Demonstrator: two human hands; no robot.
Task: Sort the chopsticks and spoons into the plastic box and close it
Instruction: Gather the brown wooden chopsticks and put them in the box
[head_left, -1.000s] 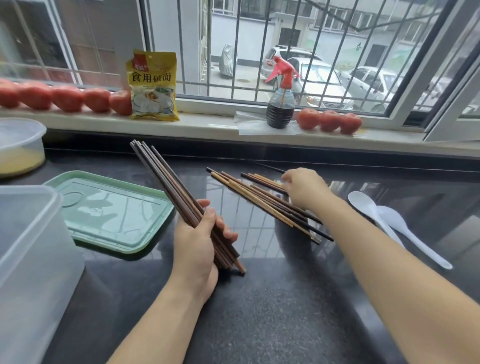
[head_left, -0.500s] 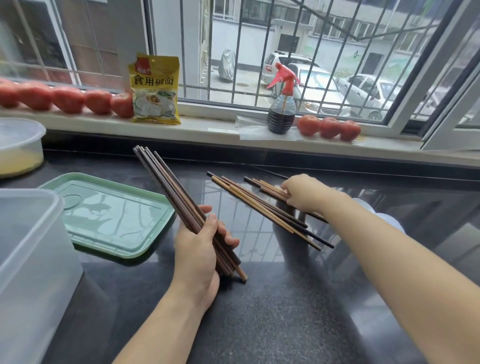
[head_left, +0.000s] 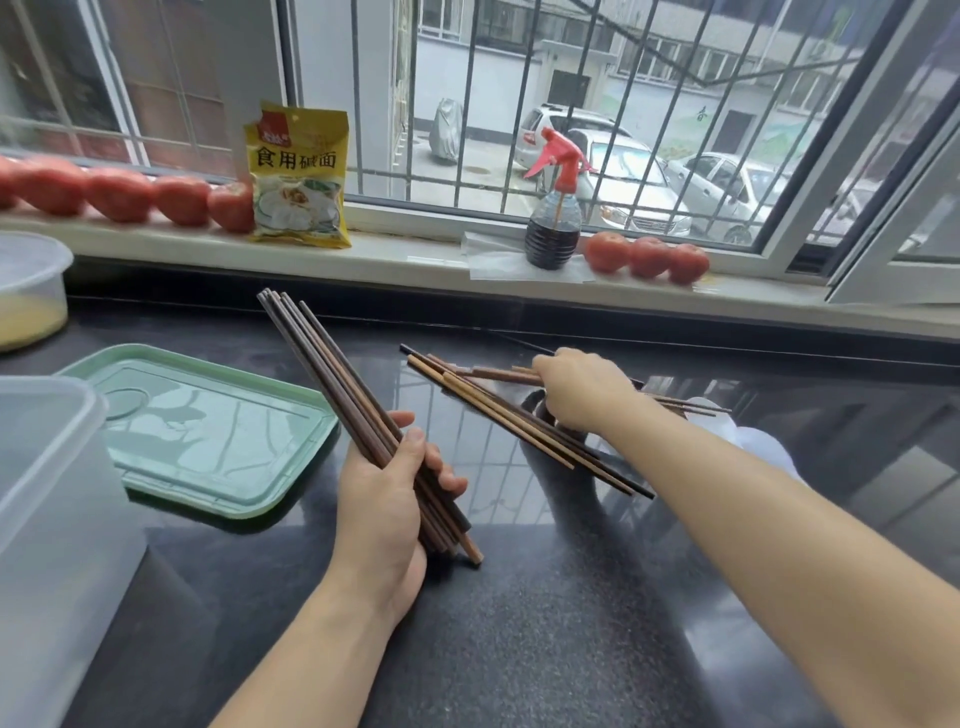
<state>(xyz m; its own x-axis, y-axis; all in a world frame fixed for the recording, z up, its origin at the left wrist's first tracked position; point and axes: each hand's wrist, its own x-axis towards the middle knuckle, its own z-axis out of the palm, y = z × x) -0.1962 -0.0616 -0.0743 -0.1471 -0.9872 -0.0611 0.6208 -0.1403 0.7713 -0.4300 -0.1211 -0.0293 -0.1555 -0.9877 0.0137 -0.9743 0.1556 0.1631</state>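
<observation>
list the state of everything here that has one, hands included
left hand: shut on the chopstick bundle
chopstick bundle: held tilted, lower ends on the counter
right hand: on the loose chopsticks, grip hidden
loose chopsticks: scattered on the counter
plastic box: open, lid off
green lid: flat on the counter
spoons: on the counter, mostly hidden by the right arm
spray bottle: upright, partly filled with dark liquid

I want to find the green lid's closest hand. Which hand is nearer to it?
The left hand. It holds a bundle of chopsticks just past the green lid's right edge. The right hand is farther right, on the chopsticks on the counter.
</observation>
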